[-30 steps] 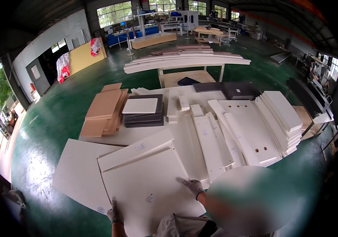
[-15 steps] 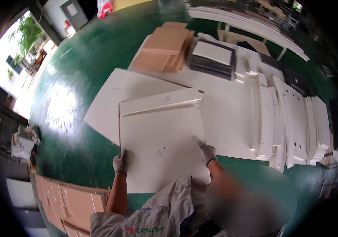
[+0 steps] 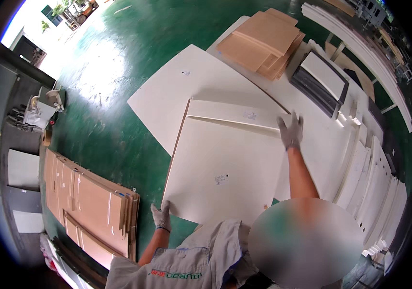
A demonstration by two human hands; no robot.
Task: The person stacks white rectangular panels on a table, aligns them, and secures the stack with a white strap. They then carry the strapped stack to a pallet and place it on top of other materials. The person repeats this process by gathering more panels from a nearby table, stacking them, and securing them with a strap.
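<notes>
A large white panel point(image 3: 230, 159) lies slanted in front of me, over other white boards. A narrow white strip point(image 3: 235, 113) rests along its far end. My left hand point(image 3: 161, 217), in a pale knit glove, grips the panel's near left corner, thumb at the edge. At the far right corner, my gloved right hand point(image 3: 291, 132) has its fingers spread and touches the strip's end. Under the panel, a second white board point(image 3: 182, 82) sticks out to the far left. A blurred oval covers part of the lower right.
Brown cardboard sheets point(image 3: 264, 38) and dark panels with a white one on top point(image 3: 321, 77) lie at the back. Several white strips point(image 3: 365, 178) are stacked at right. Flat cartons point(image 3: 90, 202) stand at lower left on the green floor point(image 3: 105, 139).
The view has turned, so the scene sits differently. My right hand has moved from the panel's right side to its far right corner. My left hand has slid to the near left corner.
</notes>
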